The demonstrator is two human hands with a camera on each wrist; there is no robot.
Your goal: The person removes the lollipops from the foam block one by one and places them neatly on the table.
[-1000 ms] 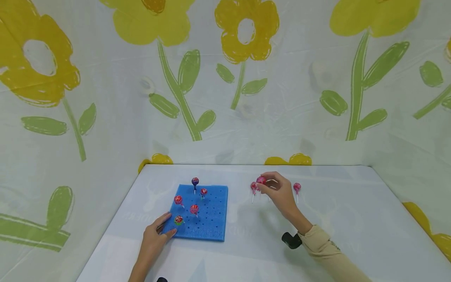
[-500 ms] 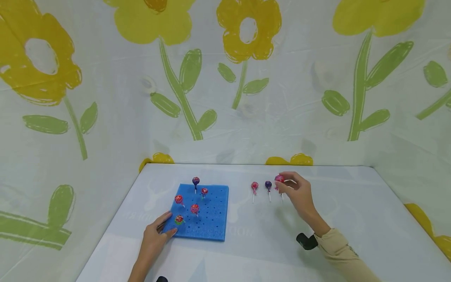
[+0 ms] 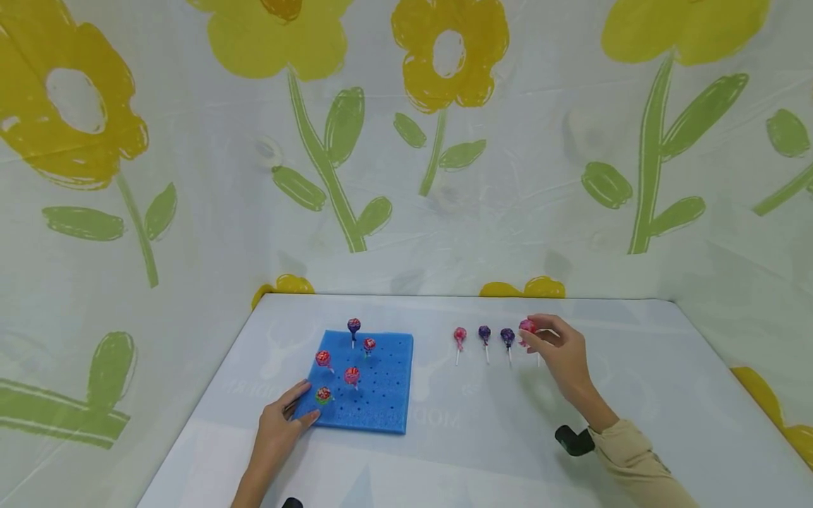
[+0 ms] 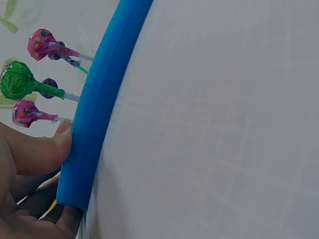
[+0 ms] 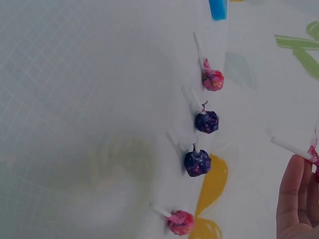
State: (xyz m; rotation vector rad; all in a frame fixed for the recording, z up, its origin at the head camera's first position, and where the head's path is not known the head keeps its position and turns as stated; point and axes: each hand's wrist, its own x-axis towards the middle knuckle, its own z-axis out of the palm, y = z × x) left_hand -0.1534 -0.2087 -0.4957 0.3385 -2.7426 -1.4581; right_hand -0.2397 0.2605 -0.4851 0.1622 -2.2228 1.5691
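My right hand (image 3: 562, 356) pinches a pink lollipop (image 3: 526, 327) above the table, its white stick showing in the right wrist view. Lying below are a pink lollipop (image 3: 460, 334), two purple lollipops (image 3: 485, 333) and another pink one (image 5: 180, 222), which the hand mostly covers in the head view. My left hand (image 3: 279, 427) grips the near left corner of a blue foam board (image 3: 384, 395), thumb on top and fingers at the side edge. Several lollipops stand in the board, among them a green-wrapped one (image 4: 19, 80) and a purple one (image 3: 353, 326) at the back.
The board has rows of small holes. A white table (image 3: 444, 458) bears it, backed by a hanging cloth (image 3: 527, 233) printed with yellow flowers. A black device (image 3: 574, 441) sits at the right wrist, beside a beige sleeve (image 3: 635, 458).
My right hand has moved to the right along the row of lollipops, carrying the pink lollipop. Both purple lollipops have come into sight. The left hand and the board stay put.
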